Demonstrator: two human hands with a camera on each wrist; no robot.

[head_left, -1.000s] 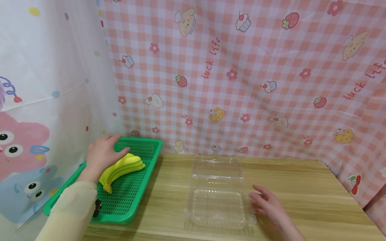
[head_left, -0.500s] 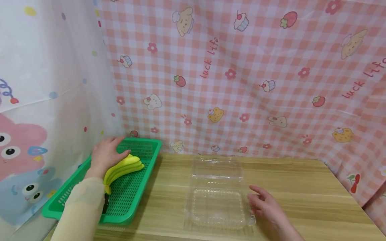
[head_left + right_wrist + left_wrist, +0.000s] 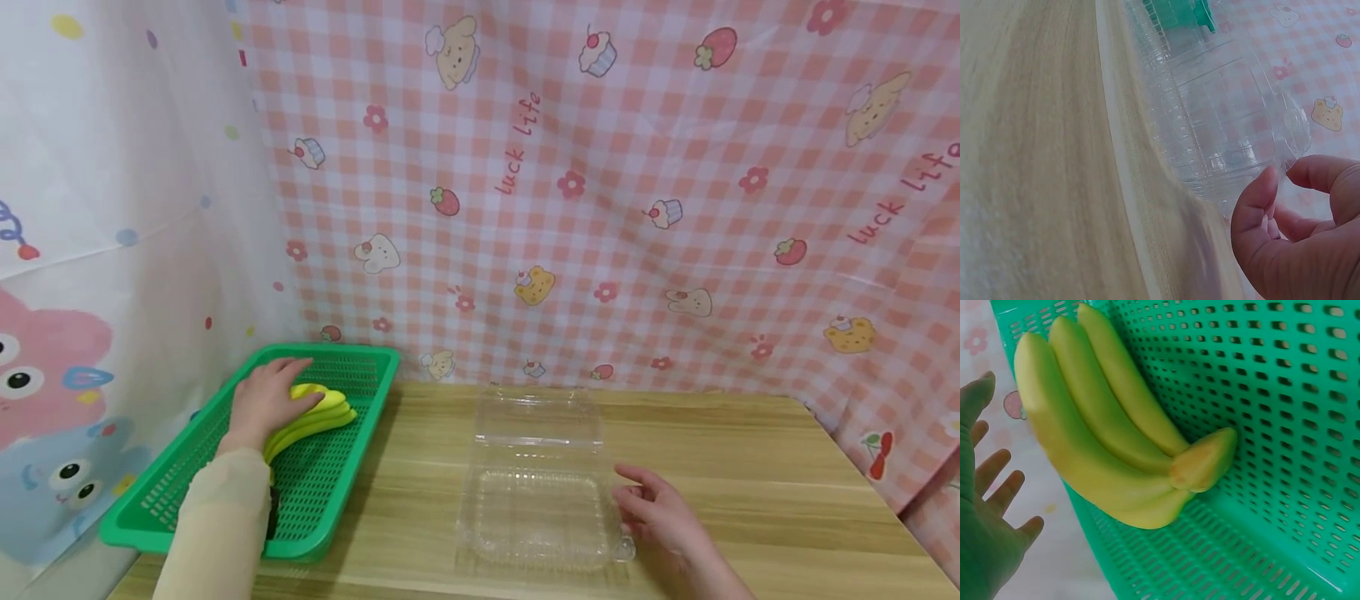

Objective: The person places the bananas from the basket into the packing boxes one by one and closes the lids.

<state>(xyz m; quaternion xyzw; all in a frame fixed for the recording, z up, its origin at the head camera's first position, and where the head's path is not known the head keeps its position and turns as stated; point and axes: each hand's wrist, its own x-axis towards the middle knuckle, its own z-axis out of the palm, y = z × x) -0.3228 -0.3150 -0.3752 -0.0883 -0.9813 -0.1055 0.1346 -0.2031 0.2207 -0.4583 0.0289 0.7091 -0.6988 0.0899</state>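
Left hand (image 3: 270, 402), lower left of frame: fingers spread, above the bananas (image 3: 318, 423); left wrist view shows a gap, so not gripping. Right hand (image 3: 663, 512), lower right: fingers bent at right edge of clear box (image 3: 543, 517), probably steadying it since thin plastic would slide; pinch or mere touch, can't tell. Hands well apart.

Bananas lie in green basket (image 3: 300, 546), lower left, likely there to keep them gathered. Box sits on worktop (image 3: 750, 450), bottom centre, lid (image 3: 540, 417) folded back to the far side, which leaves the base uncovered. In the way: basket wall around the bananas; sleeve (image 3: 217, 517) partly hides a black thing (image 3: 272, 517) in the basket, too little visible to name. Pink checked cloth (image 3: 675, 125) behind, white printed cloth (image 3: 75, 150) at left.
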